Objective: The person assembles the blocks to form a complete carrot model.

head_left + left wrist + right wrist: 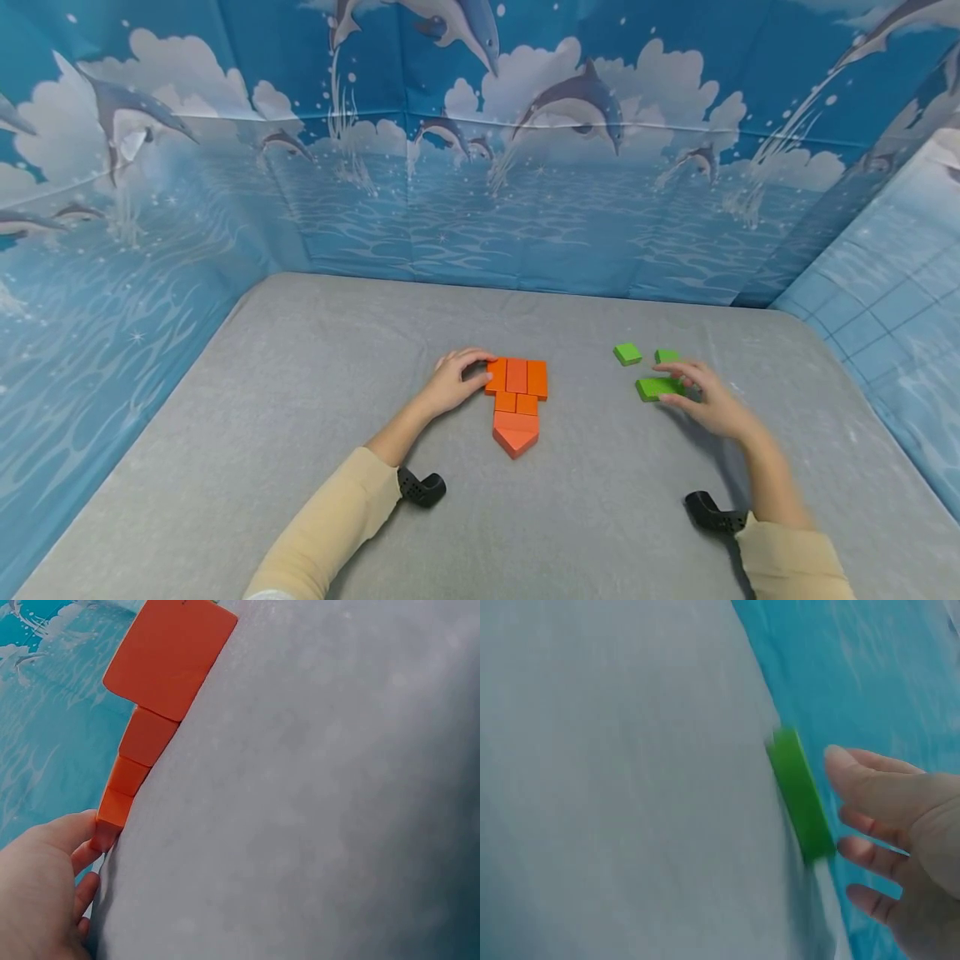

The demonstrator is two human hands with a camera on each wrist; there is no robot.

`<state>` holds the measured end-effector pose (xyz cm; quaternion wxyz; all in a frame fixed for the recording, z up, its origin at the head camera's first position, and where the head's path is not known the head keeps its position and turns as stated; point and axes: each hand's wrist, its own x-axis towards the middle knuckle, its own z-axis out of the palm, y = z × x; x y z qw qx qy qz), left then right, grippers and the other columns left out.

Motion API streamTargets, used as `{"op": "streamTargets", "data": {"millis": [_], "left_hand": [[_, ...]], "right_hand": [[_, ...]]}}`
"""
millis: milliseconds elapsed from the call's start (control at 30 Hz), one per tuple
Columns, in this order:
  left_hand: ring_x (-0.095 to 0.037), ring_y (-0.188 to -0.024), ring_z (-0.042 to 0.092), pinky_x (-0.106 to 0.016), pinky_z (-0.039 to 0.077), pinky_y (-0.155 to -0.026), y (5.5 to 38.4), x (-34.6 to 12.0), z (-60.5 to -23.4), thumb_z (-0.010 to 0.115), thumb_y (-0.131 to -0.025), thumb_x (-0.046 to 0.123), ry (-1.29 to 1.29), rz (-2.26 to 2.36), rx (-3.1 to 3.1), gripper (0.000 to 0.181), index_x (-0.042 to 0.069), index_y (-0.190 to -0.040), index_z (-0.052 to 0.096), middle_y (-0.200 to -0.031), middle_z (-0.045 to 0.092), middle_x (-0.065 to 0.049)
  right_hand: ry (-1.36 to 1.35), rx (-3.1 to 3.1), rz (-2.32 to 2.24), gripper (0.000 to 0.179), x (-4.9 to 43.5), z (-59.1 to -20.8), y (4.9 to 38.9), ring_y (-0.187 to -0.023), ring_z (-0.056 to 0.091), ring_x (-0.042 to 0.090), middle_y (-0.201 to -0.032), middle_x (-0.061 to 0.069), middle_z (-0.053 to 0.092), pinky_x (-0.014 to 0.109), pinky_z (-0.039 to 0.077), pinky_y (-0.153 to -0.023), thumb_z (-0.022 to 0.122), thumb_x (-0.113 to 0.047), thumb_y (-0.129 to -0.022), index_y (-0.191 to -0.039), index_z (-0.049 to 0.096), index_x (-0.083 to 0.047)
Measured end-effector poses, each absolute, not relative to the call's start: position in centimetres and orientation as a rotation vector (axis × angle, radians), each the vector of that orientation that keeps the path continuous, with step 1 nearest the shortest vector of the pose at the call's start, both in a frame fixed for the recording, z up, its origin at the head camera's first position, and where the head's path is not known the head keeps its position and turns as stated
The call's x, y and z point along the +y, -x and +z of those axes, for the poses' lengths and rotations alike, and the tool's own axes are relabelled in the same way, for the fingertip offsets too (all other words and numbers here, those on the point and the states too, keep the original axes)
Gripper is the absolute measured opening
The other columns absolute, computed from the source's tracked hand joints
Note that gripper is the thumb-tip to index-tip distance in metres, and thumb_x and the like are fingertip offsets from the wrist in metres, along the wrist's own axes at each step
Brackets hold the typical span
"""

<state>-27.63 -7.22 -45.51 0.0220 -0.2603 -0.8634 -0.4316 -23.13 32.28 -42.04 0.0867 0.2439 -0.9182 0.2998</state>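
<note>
In the head view, an orange block shape lies mid-table: three upright oblong blocks in a row at the far end, two small blocks (516,403) below them, then a wider block (516,422) and a pointed block (516,440). My left hand (453,382) holds the leftmost oblong block (495,379) at its left side, thumb and forefinger on it. To the right, my right hand (708,398) hovers by the right end of a long green block (654,388), fingers loosely bent and spread. The right wrist view shows a gap between the thumb and that green block (801,795).
A square green block (627,354) lies beyond the long one, and another green block (666,356) is partly behind my right fingers. Grey cloth (360,325) covers the table. Blue dolphin-print curtains (465,217) stand around its back and sides.
</note>
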Motion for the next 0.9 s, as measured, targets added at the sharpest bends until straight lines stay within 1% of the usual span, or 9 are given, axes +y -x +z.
{"op": "streamTargets", "data": {"millis": [67,267,400,533,633,700,900], "left_hand": [[-0.024,-0.119,0.044,-0.049,0.021,-0.102,27.6,-7.2,-45.5,0.060,-0.089,0.020,0.806,-1.338,-2.675,0.031,0.012,-0.119,0.061,-0.124,0.056,-0.004],[-0.023,-0.120,0.044,-0.048,0.020,-0.103,27.7,-7.2,-45.5,0.059,-0.089,0.021,0.805,-1.339,-2.685,0.031,0.012,-0.119,0.060,-0.125,0.056,-0.004],[-0.023,-0.120,0.044,-0.049,0.020,-0.103,27.8,-7.2,-45.6,0.060,-0.089,0.020,0.803,-1.338,-2.682,0.031,0.012,-0.119,0.060,-0.124,0.056,-0.004],[-0.024,-0.119,0.044,-0.049,0.020,-0.102,27.8,-7.3,-45.7,0.060,-0.089,0.020,0.800,-1.341,-2.680,0.031,0.013,-0.119,0.060,-0.124,0.056,-0.004],[-0.024,-0.120,0.044,-0.049,0.020,-0.102,27.8,-7.3,-45.7,0.060,-0.089,0.020,0.798,-1.343,-2.682,0.031,0.013,-0.119,0.060,-0.124,0.055,-0.004],[-0.024,-0.119,0.044,-0.049,0.020,-0.102,27.8,-7.3,-45.7,0.060,-0.089,0.020,0.799,-1.342,-2.684,0.031,0.013,-0.119,0.060,-0.125,0.055,-0.004],[-0.023,-0.119,0.043,-0.048,0.020,-0.102,27.8,-7.3,-45.7,0.060,-0.089,0.020,0.805,-1.355,-2.676,0.031,0.013,-0.119,0.061,-0.124,0.056,-0.004]], "right_hand": [[-0.697,-2.788,0.883,0.036,33.3,-42.2,23.1,-0.088,0.044,0.025,-0.108,0.020,0.048,0.041,0.038,-0.070,0.065,-0.004,-0.083,-0.116,0.053,0.006],[-0.655,-2.846,0.839,0.035,34.9,-42.7,23.4,-0.084,0.039,0.014,-0.107,0.016,0.047,0.032,0.035,-0.069,0.064,-0.006,-0.085,-0.117,0.054,0.003],[-0.682,-2.818,0.815,0.033,35.2,-43.1,23.6,-0.083,0.041,0.010,-0.105,0.015,0.050,0.029,0.036,-0.068,0.064,-0.004,-0.084,-0.115,0.056,0.003],[-0.696,-2.799,0.792,0.031,35.3,-43.3,23.8,-0.082,0.043,0.009,-0.103,0.015,0.053,0.028,0.038,-0.068,0.065,-0.003,-0.082,-0.112,0.057,0.003],[-0.698,-2.795,0.771,0.031,35.2,-43.4,24.0,-0.082,0.046,0.011,-0.101,0.015,0.054,0.028,0.039,-0.067,0.066,-0.001,-0.081,-0.111,0.058,0.003],[-0.688,-2.814,0.775,0.030,35.1,-43.2,24.0,-0.082,0.048,0.015,-0.102,0.017,0.054,0.029,0.041,-0.068,0.065,-0.001,-0.082,-0.111,0.057,0.004],[-0.623,-2.905,0.863,0.033,33.0,-42.1,24.6,-0.089,0.053,0.027,-0.109,0.019,0.054,0.036,0.043,-0.069,0.060,-0.008,-0.088,-0.117,0.053,0.003]]}}
